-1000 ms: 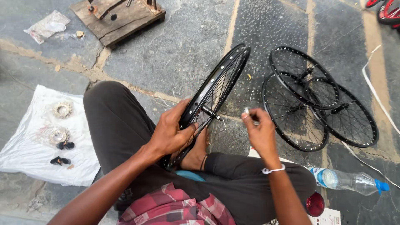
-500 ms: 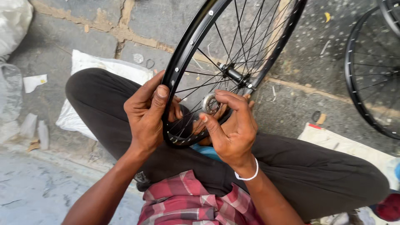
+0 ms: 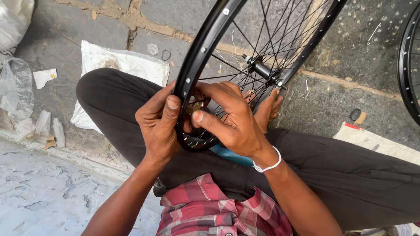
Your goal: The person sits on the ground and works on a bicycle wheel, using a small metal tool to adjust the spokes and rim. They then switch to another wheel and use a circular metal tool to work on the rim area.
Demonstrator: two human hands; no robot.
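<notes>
A black bicycle wheel rim (image 3: 205,48) with thin spokes and a hub (image 3: 262,70) stands upright on my lap, between my crossed legs in dark trousers. My left hand (image 3: 159,124) grips the rim's lower left part, thumb laid along its outer face. My right hand (image 3: 229,118) reaches through the spokes from the right, its fingers pressed against the inside of the rim close to my left thumb. Whether those fingers pinch a small part is hidden. My bare foot (image 3: 267,109) shows behind the spokes.
A white cloth (image 3: 118,65) lies on the stone floor beyond my left knee, with a small ring (image 3: 166,54) near it. Clear plastic bags (image 3: 17,91) lie at the left. Another black rim (image 3: 407,74) is at the right edge, with a white sheet (image 3: 380,142) below it.
My view has closed in on the wheel. My right hand moved from the hub area down to the inner rim beside my left thumb; the left hand keeps its grip.
</notes>
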